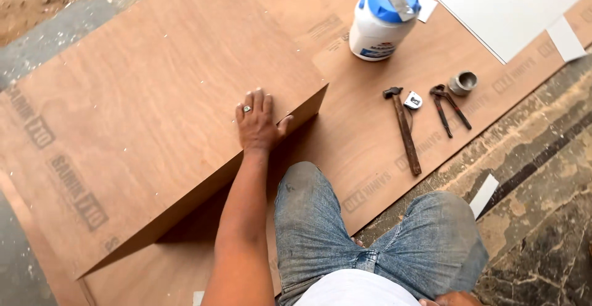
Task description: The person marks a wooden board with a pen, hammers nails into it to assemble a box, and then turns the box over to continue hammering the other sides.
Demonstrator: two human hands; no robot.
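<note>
plywood panel (148, 115): large brown sheet, raised, lying over a lower plywood sheet (364, 133); near edge casts shadow
left hand (258, 123): flat on panel near its right corner, fingers spread, ring on one finger, thumb at the edge; pressing, not clamped on anything
right hand (453, 298): only a sliver at bottom edge by the hip; grip cannot be told
knees: jeans, kneeling on lower sheet
hammer (404, 130): on lower sheet, right of panel
tape measure (413, 101): just beside hammer head
pincers (449, 107): right of tape
glue jar (382, 19): white, blue lid, farther back
</note>
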